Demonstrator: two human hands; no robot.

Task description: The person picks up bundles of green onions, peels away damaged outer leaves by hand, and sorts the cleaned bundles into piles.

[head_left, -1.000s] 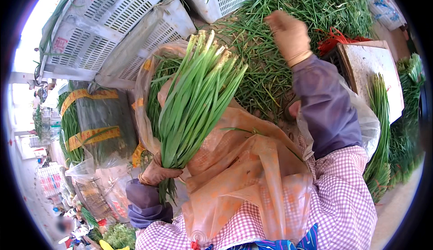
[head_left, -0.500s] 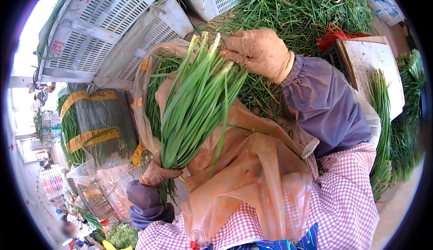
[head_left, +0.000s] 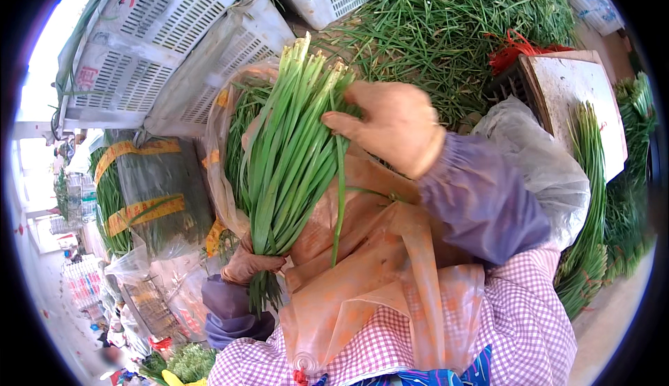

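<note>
A thick bunch of garlic chives [head_left: 289, 156] leans across my lap, pale cut ends up and leaf tips down. My left hand [head_left: 249, 263], gloved in brown, wraps round its leafy lower end. Beside the upper right of the bunch is my right hand [head_left: 390, 121], in a tan glove and blurred. Its thumb stands apart from the fingers, near the bunch's edge; the fingertips are partly hidden by the leaves. A single long leaf hangs loose below that thumb. An orange-stained plastic apron [head_left: 376, 281] covers my lap.
White slatted crates [head_left: 188, 10] stand at upper left. Loose chives [head_left: 453, 31] lie heaped at the back. Taped bundles [head_left: 150, 191] sit at left. At right are a white board [head_left: 575, 100], a clear plastic bag [head_left: 540, 166], red ties [head_left: 516, 46] and standing chive bunches [head_left: 589, 198].
My right hand has come down and toward me from the cut ends, its thumb spreading from the fingers. The bunch stands slightly more upright, its cut ends higher; my left hand keeps its grip.
</note>
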